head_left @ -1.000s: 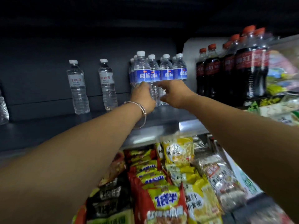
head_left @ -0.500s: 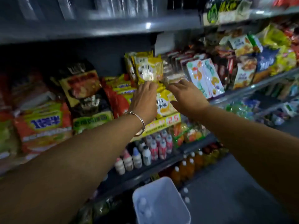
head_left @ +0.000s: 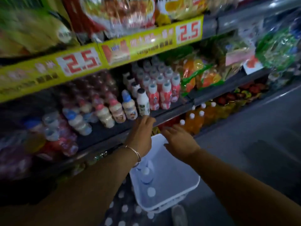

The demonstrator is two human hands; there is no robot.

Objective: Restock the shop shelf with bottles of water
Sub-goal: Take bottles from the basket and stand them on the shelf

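both hands empty over the white basket on the floor: left hand loosely spread, right hand flat, fingers out. water bottles stand inside the basket, below the small drinks shelf.

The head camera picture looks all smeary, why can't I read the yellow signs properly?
Head view: the yellow price strip and snack bags are streaked by motion blur; only the big red 2.5 reads. Lighting is dim, darkest lower left. The white basket and both hands, left hand and right hand, look sharper.
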